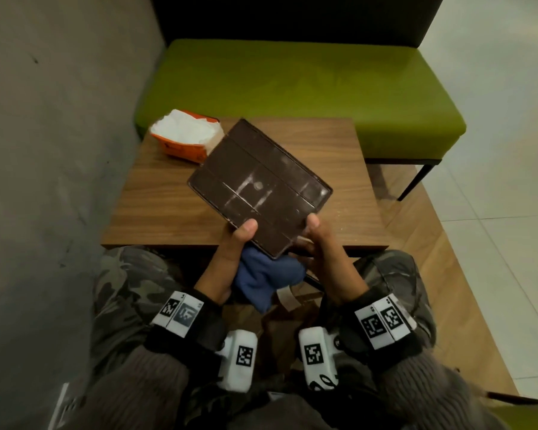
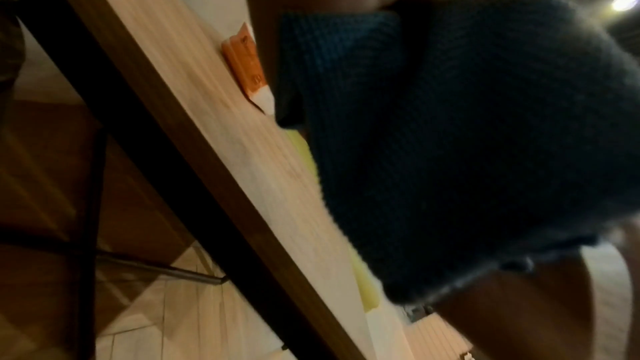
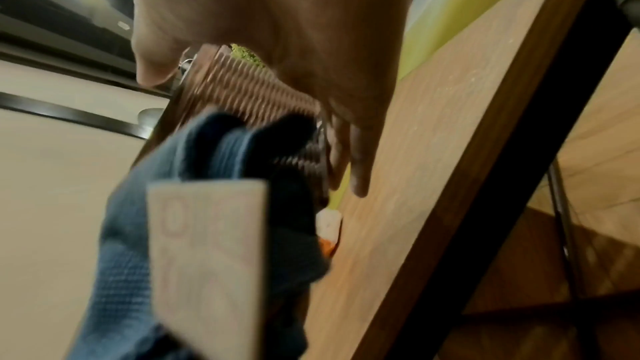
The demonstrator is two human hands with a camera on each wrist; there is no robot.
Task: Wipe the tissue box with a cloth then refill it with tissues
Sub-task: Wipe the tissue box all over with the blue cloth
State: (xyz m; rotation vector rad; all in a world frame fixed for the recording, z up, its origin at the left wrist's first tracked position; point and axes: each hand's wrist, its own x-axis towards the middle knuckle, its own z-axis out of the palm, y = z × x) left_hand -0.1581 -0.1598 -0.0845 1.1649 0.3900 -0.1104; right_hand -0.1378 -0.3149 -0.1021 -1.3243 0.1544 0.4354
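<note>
Evidently the wiping step is in hand. The left hand (image 1: 230, 252) grips the near-left edge of the tissue box (image 1: 258, 184), thumb on its upturned flat dark face, with the blue cloth (image 1: 261, 279) bunched under the palm and hanging below the box. The right hand (image 1: 320, 246) clamps the near-right corner, thumb on the face, fingers curled beneath against the ribbed side seen from the right wrist view. Between the hands the box is held tilted, off the counter (image 1: 156, 209), its far end reaching out over the wood. Pale dusty streaks mark the face beyond both thumbs, so that panel looks not yet cleaned. Further out, past the left hand, an opened orange pack of tissues (image 1: 187, 135) lies on the counter, just beside the box's far corner. The next move likely calls for the right hand to steady the box alone while the left draws the cloth up onto the streaked face.
</note>
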